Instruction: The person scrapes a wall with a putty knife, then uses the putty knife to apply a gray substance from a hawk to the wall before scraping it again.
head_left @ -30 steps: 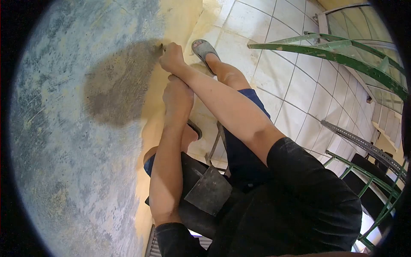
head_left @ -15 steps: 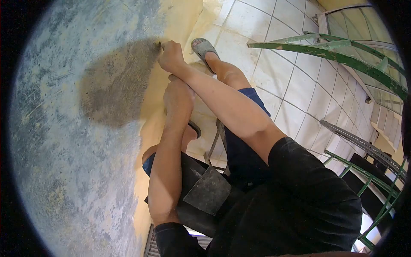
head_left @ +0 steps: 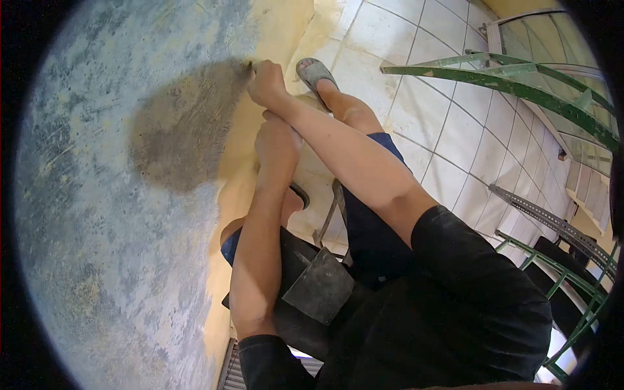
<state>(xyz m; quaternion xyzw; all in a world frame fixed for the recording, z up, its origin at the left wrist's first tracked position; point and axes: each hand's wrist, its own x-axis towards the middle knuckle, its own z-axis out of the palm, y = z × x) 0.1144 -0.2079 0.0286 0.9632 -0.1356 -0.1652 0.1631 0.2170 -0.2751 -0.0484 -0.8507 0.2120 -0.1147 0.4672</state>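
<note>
My right hand (head_left: 266, 84) is closed in a fist near the border between the wall's blue-grey coating (head_left: 117, 214) and its yellow strip (head_left: 260, 55). A small dark tip (head_left: 250, 65) shows at its knuckles, against the wall. The rest of what it grips is hidden. Under the right wrist lies my left hand (head_left: 278, 138), its back toward me and its fingers out of sight. A rounded, darker brown area (head_left: 182, 127) spreads over the coating beside both hands. Across my lap rests a flat, dark square plate (head_left: 318, 286) on something black.
Green metal frames (head_left: 494, 78) stand at the right, with a perforated metal bar (head_left: 552, 221) nearby. White floor tiles (head_left: 409, 104) run beside the wall. A grey slipper (head_left: 315, 73) is on one foot. Metal legs (head_left: 331, 214) show between my knees.
The whole view has shifted slightly, so everything sits a little farther right. Both hands keep nearly the same place against the wall, and the plate stays on my lap.
</note>
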